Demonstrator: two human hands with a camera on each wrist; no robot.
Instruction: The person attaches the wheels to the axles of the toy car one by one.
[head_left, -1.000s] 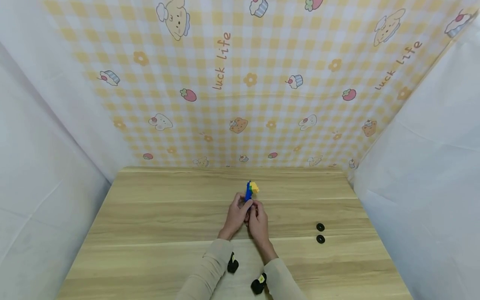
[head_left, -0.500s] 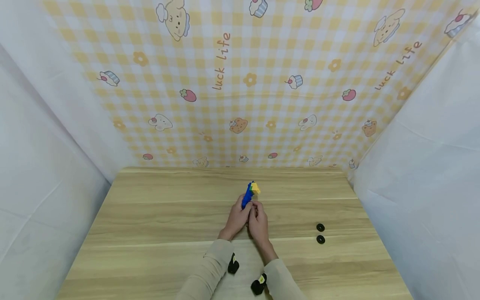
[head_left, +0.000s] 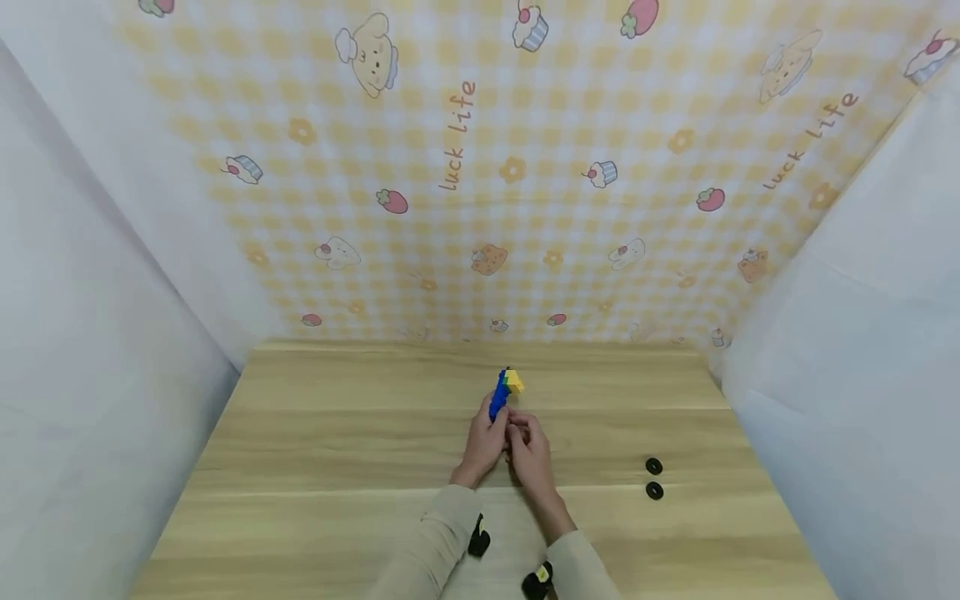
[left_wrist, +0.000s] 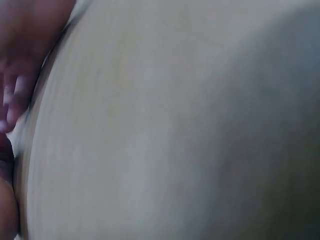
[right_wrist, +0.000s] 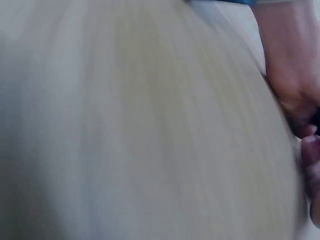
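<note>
In the head view the left hand [head_left: 485, 442] grips a blue block piece [head_left: 498, 398] that carries a yellow part [head_left: 513, 382] and a bit of green near its top. Against its lower end lies the right hand [head_left: 531, 454], fingers curled in close to the left thumb; whatever sits between those fingers is hidden. Both wrist views are blurred and show parts of the hands only at their edges, with the blue piece out of sight.
Two black rings [head_left: 654, 478] lie on the wooden table [head_left: 337, 433] to the right of the hands. A checked cloth [head_left: 510, 208] hangs behind, with white cloth on both sides. Black devices are at the wrists.
The blue piece has tilted a little to the right and shows more of its length above the left hand. The head view has shifted slightly, and the right hand has drawn slightly away from the left.
</note>
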